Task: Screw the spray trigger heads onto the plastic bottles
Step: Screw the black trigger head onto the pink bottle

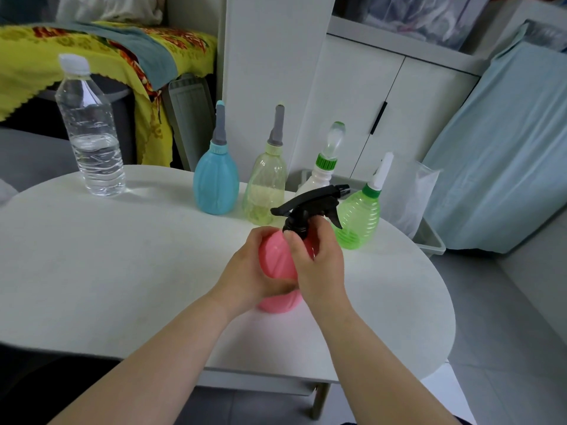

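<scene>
The left grip [247, 271] wraps around the pink bottle [274, 258] resting on the white counter [122, 256], while the right grip [320, 260] pinches the collar of the black spray head [310, 201] on its neck.

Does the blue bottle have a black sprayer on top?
No, the blue bottle has a grey pointed nozzle; the black trigger head sits on the pink bottle.
</scene>
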Demonstrator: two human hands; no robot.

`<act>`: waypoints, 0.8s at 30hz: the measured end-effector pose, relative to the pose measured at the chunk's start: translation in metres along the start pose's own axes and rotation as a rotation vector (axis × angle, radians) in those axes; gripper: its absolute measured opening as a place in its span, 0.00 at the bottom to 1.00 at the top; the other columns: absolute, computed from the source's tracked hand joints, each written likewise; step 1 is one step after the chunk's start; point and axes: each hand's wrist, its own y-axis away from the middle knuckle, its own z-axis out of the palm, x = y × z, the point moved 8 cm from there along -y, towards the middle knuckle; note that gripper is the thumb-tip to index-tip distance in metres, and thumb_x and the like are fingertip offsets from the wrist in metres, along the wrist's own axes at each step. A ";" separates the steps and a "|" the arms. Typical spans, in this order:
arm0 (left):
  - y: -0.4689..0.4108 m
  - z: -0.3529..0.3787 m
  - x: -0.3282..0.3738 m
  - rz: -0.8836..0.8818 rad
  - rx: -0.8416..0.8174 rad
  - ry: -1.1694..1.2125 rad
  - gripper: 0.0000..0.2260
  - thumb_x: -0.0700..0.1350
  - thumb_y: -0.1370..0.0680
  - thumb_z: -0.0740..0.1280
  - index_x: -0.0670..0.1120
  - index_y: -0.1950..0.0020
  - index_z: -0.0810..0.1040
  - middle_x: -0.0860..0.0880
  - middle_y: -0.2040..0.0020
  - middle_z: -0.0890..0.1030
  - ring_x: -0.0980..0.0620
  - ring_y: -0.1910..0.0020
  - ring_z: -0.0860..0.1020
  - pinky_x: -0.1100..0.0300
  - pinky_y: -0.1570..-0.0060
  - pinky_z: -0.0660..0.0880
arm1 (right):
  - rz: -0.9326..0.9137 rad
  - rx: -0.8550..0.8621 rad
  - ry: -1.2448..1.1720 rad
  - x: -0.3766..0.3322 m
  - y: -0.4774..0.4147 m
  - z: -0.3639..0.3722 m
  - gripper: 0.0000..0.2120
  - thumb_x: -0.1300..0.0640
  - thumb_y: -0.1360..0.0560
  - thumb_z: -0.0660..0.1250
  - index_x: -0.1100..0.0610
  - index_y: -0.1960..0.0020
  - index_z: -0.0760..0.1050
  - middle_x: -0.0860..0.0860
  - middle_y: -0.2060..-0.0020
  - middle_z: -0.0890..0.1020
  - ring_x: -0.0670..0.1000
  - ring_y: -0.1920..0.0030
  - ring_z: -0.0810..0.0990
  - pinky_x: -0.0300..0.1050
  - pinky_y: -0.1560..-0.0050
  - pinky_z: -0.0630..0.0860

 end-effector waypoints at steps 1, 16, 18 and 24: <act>0.000 0.000 0.000 0.004 -0.004 -0.014 0.35 0.50 0.44 0.76 0.61 0.46 0.59 0.59 0.49 0.70 0.55 0.49 0.71 0.68 0.56 0.67 | -0.008 -0.042 -0.016 -0.001 0.001 0.003 0.08 0.57 0.30 0.62 0.44 0.57 0.67 0.40 0.61 0.75 0.35 0.59 0.74 0.22 0.57 0.66; -0.003 -0.002 -0.001 0.008 -0.098 0.006 0.32 0.45 0.42 0.78 0.68 0.53 0.61 0.67 0.52 0.69 0.69 0.53 0.69 0.77 0.64 0.69 | 0.149 -0.202 -0.139 0.020 0.002 0.009 0.12 0.57 0.26 0.62 0.39 0.55 0.69 0.36 0.54 0.74 0.25 0.57 0.71 0.17 0.57 0.65; -0.004 -0.002 -0.002 0.006 -0.120 0.015 0.33 0.45 0.42 0.78 0.69 0.53 0.61 0.66 0.50 0.70 0.67 0.51 0.71 0.75 0.63 0.70 | 0.176 -0.239 -0.172 0.024 0.005 0.008 0.13 0.56 0.24 0.58 0.35 0.54 0.68 0.31 0.54 0.71 0.21 0.57 0.69 0.15 0.58 0.64; -0.006 -0.003 -0.003 0.001 -0.122 0.015 0.34 0.48 0.44 0.77 0.63 0.45 0.62 0.62 0.48 0.73 0.59 0.48 0.74 0.67 0.54 0.72 | 0.072 -0.072 -0.190 0.019 -0.003 -0.001 0.14 0.66 0.29 0.65 0.46 0.60 0.71 0.42 0.63 0.77 0.33 0.64 0.75 0.28 0.58 0.72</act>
